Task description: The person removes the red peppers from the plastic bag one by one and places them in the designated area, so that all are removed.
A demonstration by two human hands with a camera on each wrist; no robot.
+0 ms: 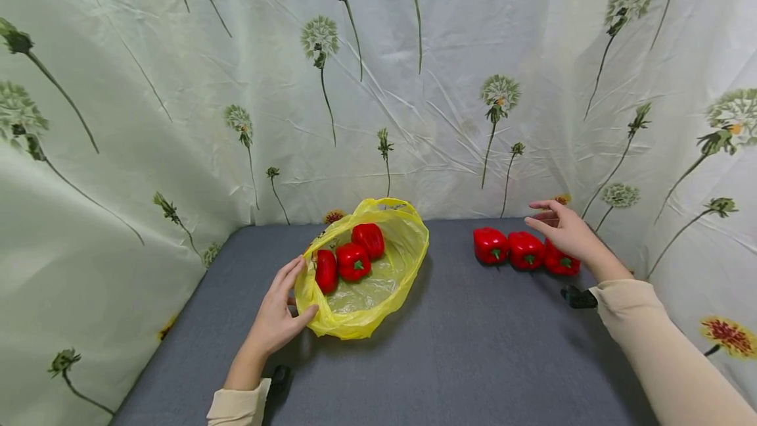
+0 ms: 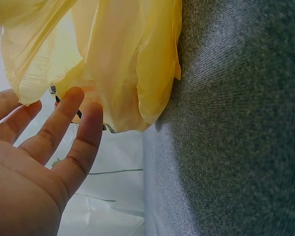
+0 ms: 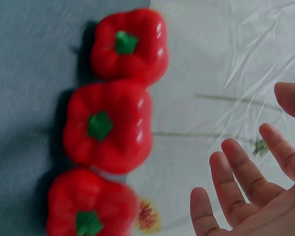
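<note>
At the left, the cloth (image 1: 130, 268) is met by the surface (image 1: 449, 354) along its left edge, with only a narrow strip left beside the left grip (image 1: 279, 321). That grip is spread, its fingers laid lightly along the bag (image 1: 412, 261) at the left side of the mouth, the thumb at the near rim; nothing is seen clenched. The bag is judged feather-light, limp and easily torn, so it is best taken by a gathered fold of rim. Three peppers (image 1: 353, 262) are held inside, toward the left and far part, and the bag is probably steadied by their weight. The far rim is brought close to the far edge. Between bag and row, a broad stretch of surface is offered for sideways movement, and more on the near side. At the right, three more peppers are lined up in a row (image 1: 526, 252), touching, near the far edge and the cloth. Being glossy, they are judged firm but slippery, best cupped round the lobes. The right grip (image 1: 566, 234) is held loosely open above the row's right end, with nothing grasped.
</note>
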